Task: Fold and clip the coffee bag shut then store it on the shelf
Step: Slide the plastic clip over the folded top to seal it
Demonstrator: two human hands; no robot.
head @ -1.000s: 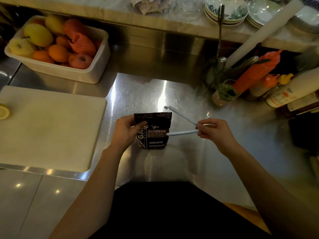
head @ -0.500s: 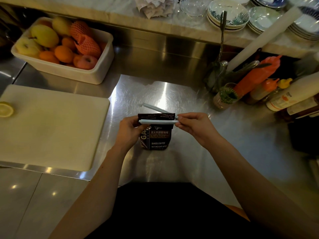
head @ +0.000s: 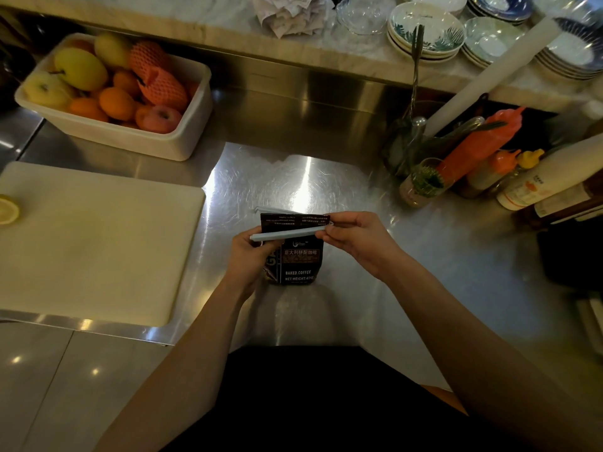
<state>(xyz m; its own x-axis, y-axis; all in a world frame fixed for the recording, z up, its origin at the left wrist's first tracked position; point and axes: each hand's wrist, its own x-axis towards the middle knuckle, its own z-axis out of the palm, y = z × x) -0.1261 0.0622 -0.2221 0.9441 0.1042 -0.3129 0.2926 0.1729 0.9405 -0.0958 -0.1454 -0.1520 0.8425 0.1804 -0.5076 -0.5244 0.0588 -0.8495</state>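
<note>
The dark, printed foil coffee bag (head: 295, 252) stands upright on the scratched steel worktop (head: 326, 177), just below the middle of the frame, its top folded over toward the viewer. The long, pale blue plastic sealing clip (head: 283, 235) lies across that fold, its long axis running left to right along the fold line. One bar shows in front; the tip of the other pokes out behind the bag's upper left corner, so the clip looks not yet snapped.

The left hand (head: 249, 256) grips the bag's left side by the clip's free end; the right hand (head: 354, 238) pinches the clip's right end. Closing probably falls to the left hand, which is nearer the gaping end.

The white cutting board (head: 98, 236) sits well left. Bare worktop lies around the bag.
</note>
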